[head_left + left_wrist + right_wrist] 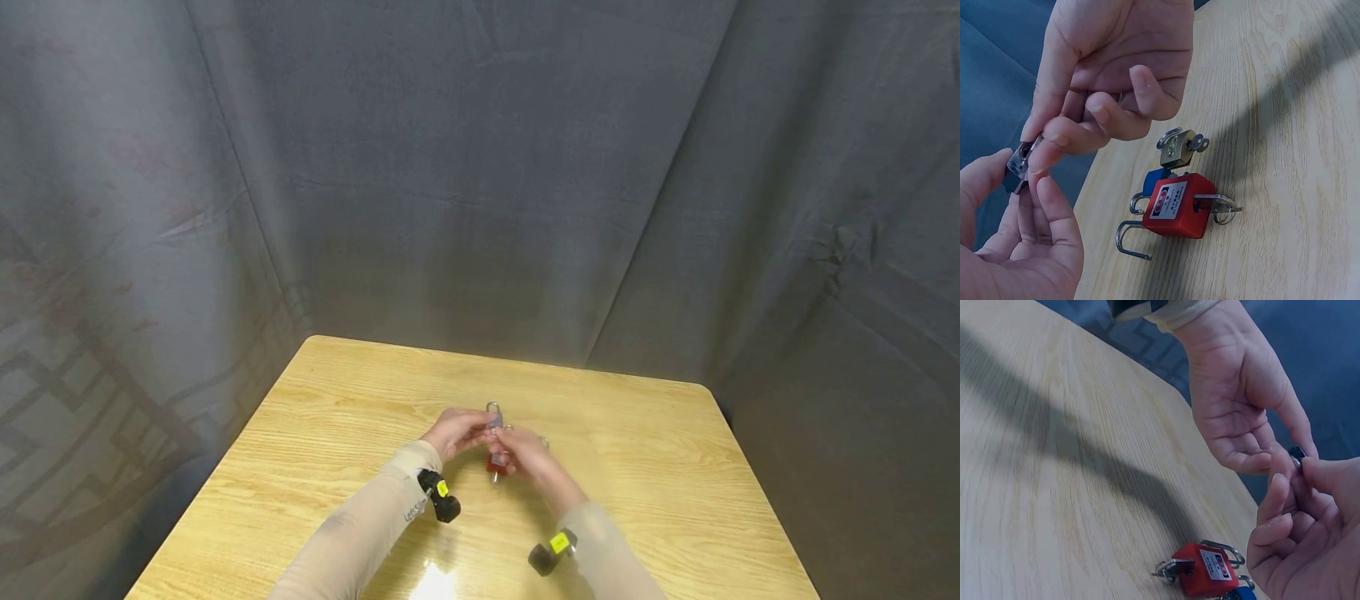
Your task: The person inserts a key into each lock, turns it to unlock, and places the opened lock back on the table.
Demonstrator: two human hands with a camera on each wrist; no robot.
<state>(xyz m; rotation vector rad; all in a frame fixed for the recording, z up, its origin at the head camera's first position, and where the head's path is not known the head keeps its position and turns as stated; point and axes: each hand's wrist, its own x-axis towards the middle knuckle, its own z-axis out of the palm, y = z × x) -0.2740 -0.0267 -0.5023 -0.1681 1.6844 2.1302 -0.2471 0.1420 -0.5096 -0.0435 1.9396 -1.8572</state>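
My left hand point(1022, 244) grips a small dark grey padlock point(1016, 167) by its body, and its shackle points away from me in the head view. My right hand point(1316, 531) pinches a small silver piece at the padlock's keyhole end, partly hidden by the fingertips; I cannot tell whether it is a key. Below the hands, a red padlock point(1179, 206) with a white label lies on the table, its shackle open and a key in its end. A blue padlock point(1155, 180) lies against it. Beside them is a brass padlock point(1179, 150) with keys.
The light wooden table point(337, 392) has its far edge beyond the hands. Grey curtains point(465, 208) hang around its back and sides. A dark camera is strapped to each wrist over the sleeves point(345, 525).
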